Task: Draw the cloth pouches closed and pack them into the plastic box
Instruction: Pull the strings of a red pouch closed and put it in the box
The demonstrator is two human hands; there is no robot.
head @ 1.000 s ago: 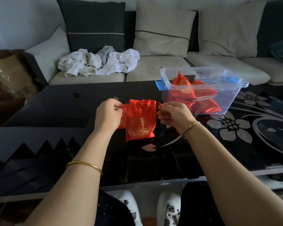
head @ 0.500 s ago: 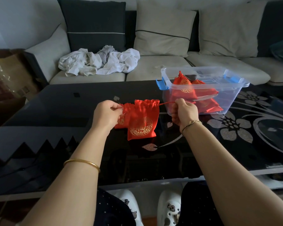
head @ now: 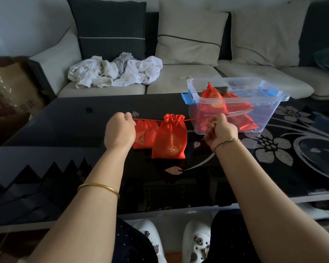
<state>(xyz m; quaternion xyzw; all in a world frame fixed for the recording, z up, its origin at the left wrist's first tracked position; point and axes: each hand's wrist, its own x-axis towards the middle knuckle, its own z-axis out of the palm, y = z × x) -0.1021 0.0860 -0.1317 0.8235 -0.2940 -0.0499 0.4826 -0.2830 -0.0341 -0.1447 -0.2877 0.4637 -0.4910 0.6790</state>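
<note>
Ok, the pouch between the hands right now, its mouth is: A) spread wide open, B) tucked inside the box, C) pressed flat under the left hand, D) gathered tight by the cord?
D: the pouch has its top puckered shut, and the left hand and right hand hold its cord taut out to either side.

Left hand (head: 120, 132) and right hand (head: 221, 131) pull cords taut from red pouch (head: 170, 137).

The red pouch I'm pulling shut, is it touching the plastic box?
Apart. In the head view, a strip of dark table shows between the red pouch and the plastic box.
</note>
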